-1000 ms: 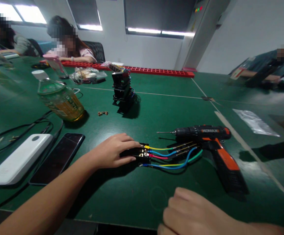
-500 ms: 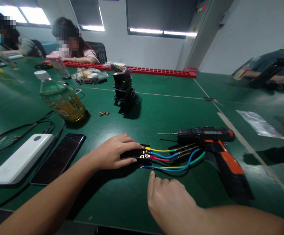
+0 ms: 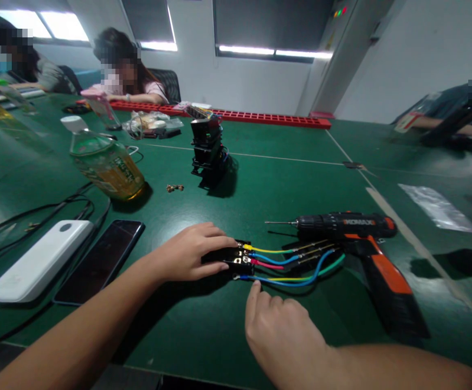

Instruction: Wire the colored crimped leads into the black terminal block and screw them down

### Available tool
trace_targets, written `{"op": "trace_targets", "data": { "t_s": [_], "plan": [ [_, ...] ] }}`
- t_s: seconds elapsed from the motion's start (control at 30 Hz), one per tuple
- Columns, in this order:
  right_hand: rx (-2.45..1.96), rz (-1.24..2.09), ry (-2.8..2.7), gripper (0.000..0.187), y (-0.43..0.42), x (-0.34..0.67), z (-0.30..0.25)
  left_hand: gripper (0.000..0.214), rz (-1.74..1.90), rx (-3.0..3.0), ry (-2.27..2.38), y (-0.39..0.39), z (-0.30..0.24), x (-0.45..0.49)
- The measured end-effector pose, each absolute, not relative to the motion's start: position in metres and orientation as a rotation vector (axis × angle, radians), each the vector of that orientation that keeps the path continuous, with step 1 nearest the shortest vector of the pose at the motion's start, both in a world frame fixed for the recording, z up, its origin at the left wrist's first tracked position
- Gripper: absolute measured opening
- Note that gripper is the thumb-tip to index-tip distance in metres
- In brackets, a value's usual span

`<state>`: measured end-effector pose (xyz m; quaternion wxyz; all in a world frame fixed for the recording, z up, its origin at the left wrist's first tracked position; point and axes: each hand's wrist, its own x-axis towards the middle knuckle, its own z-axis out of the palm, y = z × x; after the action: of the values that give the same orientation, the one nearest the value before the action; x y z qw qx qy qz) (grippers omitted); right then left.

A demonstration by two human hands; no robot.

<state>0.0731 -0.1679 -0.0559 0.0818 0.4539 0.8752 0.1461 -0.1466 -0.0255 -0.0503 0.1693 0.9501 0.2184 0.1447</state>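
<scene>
My left hand (image 3: pixel 199 252) is closed around the left part of a black terminal block (image 3: pixel 241 261), with its fingers over the top and its thumb along the near side. Yellow, blue and red crimped lugs sit on the block's right-hand terminals, their wires (image 3: pixel 272 264) running right. In front of these lies a loose blue wire (image 3: pixel 288 283) with a ring lug at its left end. My right hand (image 3: pixel 284 327) is just below it, index fingertip at the wire and other fingers curled in; its thumb is hidden. Behind the wires, a black and orange cordless drill (image 3: pixel 349 225) lies on its side.
Left are a white power bank (image 3: pixel 36 262), a dark phone (image 3: pixel 99 262), cables and a tea bottle (image 3: pixel 105 162). Small brass pieces (image 3: pixel 174 188) and a black stacked device (image 3: pixel 207 146) stand farther back. A plastic bag (image 3: pixel 439 206) lies right. Other people sit around the green table (image 3: pixel 284 179).
The index fingertip of my right hand has come slightly closer to the loose blue wire. My left hand keeps its grip on the block. The whole view has shifted a little.
</scene>
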Motion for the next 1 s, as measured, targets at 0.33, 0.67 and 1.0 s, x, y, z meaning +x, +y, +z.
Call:
{"op": "trace_targets", "data": {
  "t_s": [0.33,0.67,1.0],
  "plan": [
    [1.448,0.616,2.765,0.046,-0.165,0.080,-0.069,0.037,0.421,2.691,0.618,-0.026,-0.050,-0.147],
    [1.545,0.649,2.741,0.030,-0.162,0.079,-0.068,0.038,0.401,2.681,0.615,-0.025,-0.051,-0.147],
    [1.565,0.499,2.626,0.022,-0.159,0.082,-0.067,0.039,0.423,2.679,0.605,-0.024,-0.053,-0.148]
  ]
}}
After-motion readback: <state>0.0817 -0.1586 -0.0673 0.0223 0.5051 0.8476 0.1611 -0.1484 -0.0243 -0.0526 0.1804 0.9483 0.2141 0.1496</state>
